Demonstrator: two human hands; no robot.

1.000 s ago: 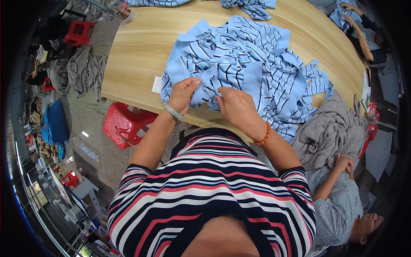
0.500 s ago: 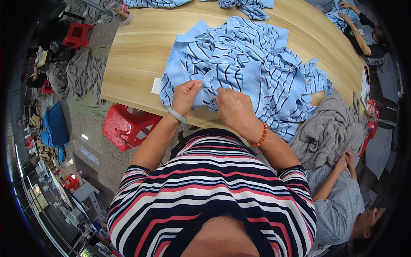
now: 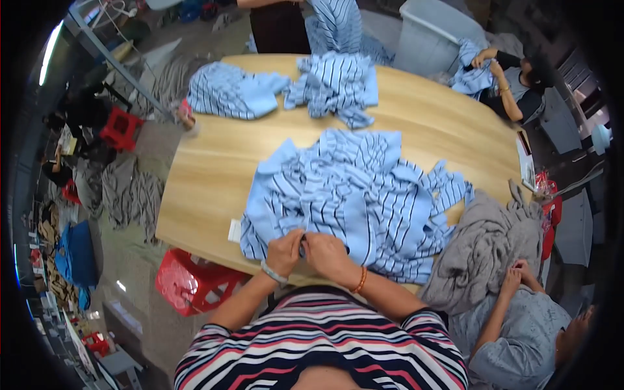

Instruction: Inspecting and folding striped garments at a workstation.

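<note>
Heaped at the near side of the wooden table (image 3: 201, 188) is a light blue striped knit garment (image 3: 383, 201) with dark lines and plain blue bands. My left hand (image 3: 284, 255), a pale bangle at its wrist, is closed on the garment's near edge. Right beside it, fingertips almost touching, my right hand (image 3: 326, 255) with an orange bead bracelet pinches the same edge. A small dark bit shows between the fingertips; I cannot make out what it is. By the garment's left side lies a white tag (image 3: 234, 231).
Two more blue striped garments, a left one (image 3: 237, 94) and a right one (image 3: 335, 84), lie at the far edge. A grey knit heap (image 3: 487, 240) sits at the right, near a seated co-worker (image 3: 520, 325). A red stool (image 3: 188, 286) stands at the left.
The view has tilted up, so the table and my hands appear lower and the far edge shows. My hands have drawn closer together on the garment.
</note>
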